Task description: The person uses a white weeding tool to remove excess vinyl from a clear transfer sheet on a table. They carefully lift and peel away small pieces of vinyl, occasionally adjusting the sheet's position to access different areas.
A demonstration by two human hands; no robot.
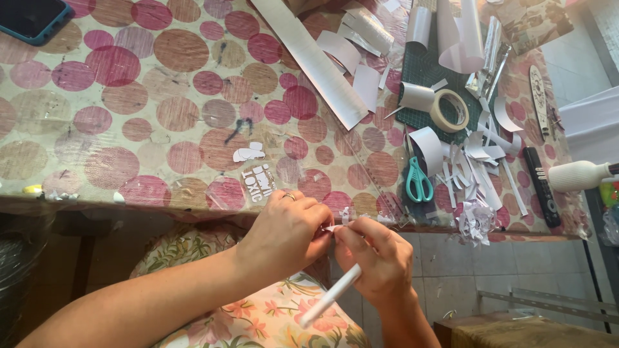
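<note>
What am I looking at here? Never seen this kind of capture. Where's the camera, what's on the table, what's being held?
There is no machine: a person works with bare hands, filmed by one camera worn on the head, looking down. The left hand and right hand meet at the table edge, pinching a small white paper piece. The right hand also holds a white pen-like tool. On the dotted tablecloth lie teal scissors, a tape roll, white paper scraps, a green cutting mat and a phone.
</note>
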